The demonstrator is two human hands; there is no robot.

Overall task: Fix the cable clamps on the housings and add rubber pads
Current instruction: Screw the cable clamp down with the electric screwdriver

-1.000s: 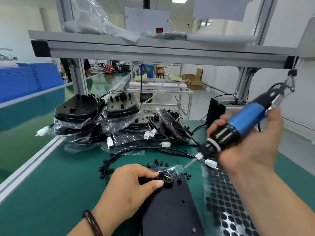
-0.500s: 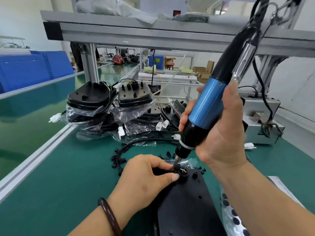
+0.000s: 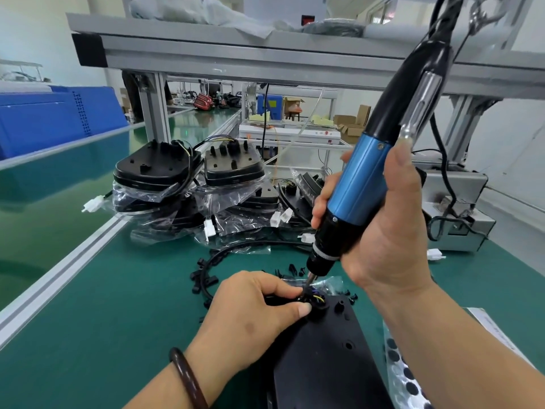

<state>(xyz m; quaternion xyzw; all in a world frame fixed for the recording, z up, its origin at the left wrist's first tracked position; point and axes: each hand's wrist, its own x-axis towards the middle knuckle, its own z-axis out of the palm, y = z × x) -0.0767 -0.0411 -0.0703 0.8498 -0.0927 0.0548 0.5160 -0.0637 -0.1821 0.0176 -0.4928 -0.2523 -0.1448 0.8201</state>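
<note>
Two hands at work, one housing (image 3: 324, 367) in front: flat, matte black plastic, with small round bosses and holes on top, lying on the green desk (image 3: 103, 320).

- One cable clamp (image 3: 315, 301): small black ring at the housing's far end, with thin yellow and blue wires running through it.
- Left hand (image 3: 250, 314): its grip is a narrow pinch, thumb and forefinger on the cable clamp. One dark glossy bracelet (image 3: 188, 379) on the wrist.
- Right hand (image 3: 383, 231): its grip is wrapped full round one electric screwdriver (image 3: 362, 178), a cylinder with a blue metallic barrel, black nose and silver lever. It tilts up to the right, with the bit tip down at the clamp.
- One sheet of rubber pads (image 3: 404, 376) just right of the housing: black round dots on shiny clear film, partly hidden by the forearm, so the count can't be told.
- Loose black clips (image 3: 203, 278): a dozen or so small moulded bits scattered just beyond and left of the housing, around one curved black cable.
- Bagged housings (image 3: 156, 169) farther beyond the housing: two clearly on top, more beneath in crinkled clear plastic, total unclear.
- White connectors (image 3: 208, 227): at least five among them, blocky plastic.
</note>
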